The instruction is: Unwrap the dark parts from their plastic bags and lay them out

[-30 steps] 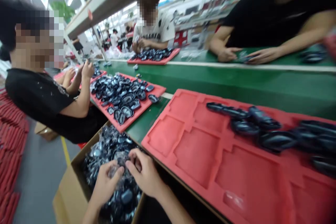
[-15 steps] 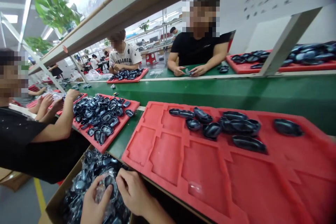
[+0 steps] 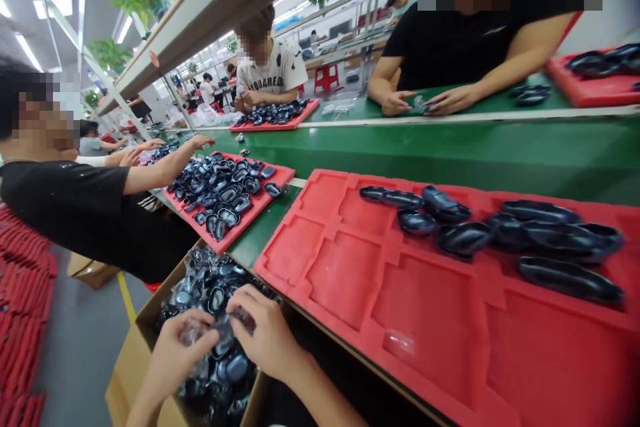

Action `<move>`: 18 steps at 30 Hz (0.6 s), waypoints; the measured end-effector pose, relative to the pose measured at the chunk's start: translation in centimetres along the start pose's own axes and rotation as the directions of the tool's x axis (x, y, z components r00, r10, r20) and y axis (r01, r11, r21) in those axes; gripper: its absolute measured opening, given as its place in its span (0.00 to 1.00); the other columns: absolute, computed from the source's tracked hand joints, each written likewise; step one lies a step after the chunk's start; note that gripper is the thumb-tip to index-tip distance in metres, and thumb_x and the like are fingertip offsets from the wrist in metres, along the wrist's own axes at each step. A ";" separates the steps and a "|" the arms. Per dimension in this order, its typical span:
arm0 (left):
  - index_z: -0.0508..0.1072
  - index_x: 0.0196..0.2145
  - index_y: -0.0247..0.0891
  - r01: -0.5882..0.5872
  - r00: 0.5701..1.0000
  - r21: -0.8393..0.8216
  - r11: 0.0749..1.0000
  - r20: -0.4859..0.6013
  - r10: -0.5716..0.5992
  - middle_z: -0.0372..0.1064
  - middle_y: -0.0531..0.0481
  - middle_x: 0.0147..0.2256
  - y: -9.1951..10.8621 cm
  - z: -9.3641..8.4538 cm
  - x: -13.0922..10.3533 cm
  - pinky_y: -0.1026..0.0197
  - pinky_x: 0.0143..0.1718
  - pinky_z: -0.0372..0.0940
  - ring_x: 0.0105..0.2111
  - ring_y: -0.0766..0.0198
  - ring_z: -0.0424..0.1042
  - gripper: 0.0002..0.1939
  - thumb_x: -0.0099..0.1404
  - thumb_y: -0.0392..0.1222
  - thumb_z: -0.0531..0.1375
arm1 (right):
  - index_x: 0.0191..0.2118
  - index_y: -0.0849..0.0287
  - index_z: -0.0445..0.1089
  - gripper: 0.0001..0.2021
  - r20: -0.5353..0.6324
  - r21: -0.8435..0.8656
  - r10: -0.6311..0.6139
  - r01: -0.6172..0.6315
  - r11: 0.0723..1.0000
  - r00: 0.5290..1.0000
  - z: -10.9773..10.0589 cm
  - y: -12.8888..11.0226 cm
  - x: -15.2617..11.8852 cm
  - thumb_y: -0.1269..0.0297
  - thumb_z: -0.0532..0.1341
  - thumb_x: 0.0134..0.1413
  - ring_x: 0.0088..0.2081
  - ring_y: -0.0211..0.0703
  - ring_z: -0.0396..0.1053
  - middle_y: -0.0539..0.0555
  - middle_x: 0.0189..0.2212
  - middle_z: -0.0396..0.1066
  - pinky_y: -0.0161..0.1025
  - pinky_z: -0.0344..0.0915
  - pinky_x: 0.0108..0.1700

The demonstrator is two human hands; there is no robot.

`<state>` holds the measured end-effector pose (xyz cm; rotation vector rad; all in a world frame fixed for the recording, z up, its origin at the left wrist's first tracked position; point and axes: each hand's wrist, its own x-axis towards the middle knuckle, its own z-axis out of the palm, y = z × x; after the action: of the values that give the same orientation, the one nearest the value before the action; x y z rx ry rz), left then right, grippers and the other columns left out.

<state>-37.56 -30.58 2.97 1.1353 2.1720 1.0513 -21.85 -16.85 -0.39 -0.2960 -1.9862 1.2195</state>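
Over a cardboard box [image 3: 253,407] full of dark glossy parts in clear plastic, my left hand [image 3: 183,350] is closed with thumb and fingers round a clear plastic bag [image 3: 195,331]. Close on its right, my right hand [image 3: 263,330] has its fingers curled at a dark part [image 3: 225,337] between the hands; the fingertips partly hide what they grip. To the right, a red foam tray [image 3: 345,277] with moulded recesses carries several dark oval parts [image 3: 463,238] toward its far side. A small clear plastic piece [image 3: 399,341] lies in one near recess.
A second red tray [image 3: 237,240], heaped with dark parts, stands at the left on the green bench [image 3: 340,147]. A person in black [image 3: 100,213] reaches over it. Two people work across the bench. Red trays [image 3: 25,307] are stacked at far left.
The view has swung left, so trays and people appear shifted right. My hands have stayed together over the box. The arm of the person at the left now extends farther over the heaped tray.
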 end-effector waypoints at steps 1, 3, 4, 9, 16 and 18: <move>0.82 0.34 0.37 0.004 0.999 -0.046 0.999 -0.045 -0.006 0.76 0.49 0.27 -0.6 0.0 0.0 0.63 0.30 0.68 0.27 0.60 0.72 0.17 0.53 0.53 0.69 | 0.36 0.55 0.64 0.05 -0.092 0.047 0.064 -0.060 0.997 0.994 0.1 0.1 0.0 0.73 0.58 0.57 0.32 0.39 0.68 0.50 0.33 0.68 0.35 0.65 0.36; 0.82 0.40 0.37 -0.003 0.994 -0.146 0.989 -0.110 -0.013 0.75 0.50 0.25 -1.3 0.8 -0.1 0.63 0.27 0.66 0.24 0.62 0.70 0.21 0.52 0.53 0.70 | 0.36 0.54 0.59 0.04 -0.189 0.136 0.180 -0.155 0.978 0.965 0.3 0.1 0.0 0.68 0.57 0.60 0.28 0.39 0.66 0.48 0.28 0.64 0.35 0.63 0.32; 0.82 0.43 0.37 -0.009 0.990 -0.193 0.981 -0.138 -0.018 0.75 0.51 0.25 -1.3 1.5 -0.2 0.63 0.25 0.65 0.22 0.62 0.69 0.24 0.51 0.53 0.70 | 0.35 0.54 0.58 0.06 -0.189 0.166 0.218 -0.188 0.968 0.957 0.4 0.0 0.0 0.66 0.57 0.62 0.27 0.38 0.65 0.47 0.26 0.63 0.35 0.62 0.31; 0.79 0.32 0.35 -0.037 0.955 -0.226 0.974 -0.295 -0.032 0.72 0.51 0.23 1.5 4.3 -0.6 0.63 0.26 0.66 0.22 0.64 0.68 0.17 0.53 0.53 0.68 | 0.28 0.54 0.53 0.16 -0.010 0.028 0.182 -0.182 0.983 0.983 -0.3 -0.8 0.0 0.58 0.56 0.67 0.23 0.36 0.58 0.44 0.21 0.55 0.36 0.53 0.29; 0.76 0.30 0.36 -0.028 0.989 -0.254 0.967 -0.149 -0.011 0.64 0.55 0.20 3.3 3.8 -0.3 0.67 0.20 0.57 0.18 0.69 0.59 0.15 0.55 0.51 0.68 | 0.22 0.56 0.48 0.25 0.114 0.039 0.103 -0.108 0.993 0.988 -2.1 -0.3 0.3 0.54 0.53 0.70 0.24 0.35 0.52 0.46 0.19 0.51 0.37 0.48 0.29; 0.77 0.33 0.35 -0.017 0.993 -0.295 0.955 -0.119 -0.019 0.66 0.54 0.21 3.0 3.9 -0.5 0.67 0.20 0.58 0.19 0.69 0.60 0.16 0.56 0.51 0.67 | 0.21 0.55 0.45 0.28 0.144 0.170 0.136 -0.159 0.972 0.980 -2.1 -0.1 0.2 0.48 0.54 0.69 0.23 0.34 0.47 0.45 0.19 0.46 0.37 0.46 0.27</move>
<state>-33.16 -28.28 3.10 0.9543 2.0146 1.4223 -20.45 -15.44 0.29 -0.2828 -1.9748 1.5392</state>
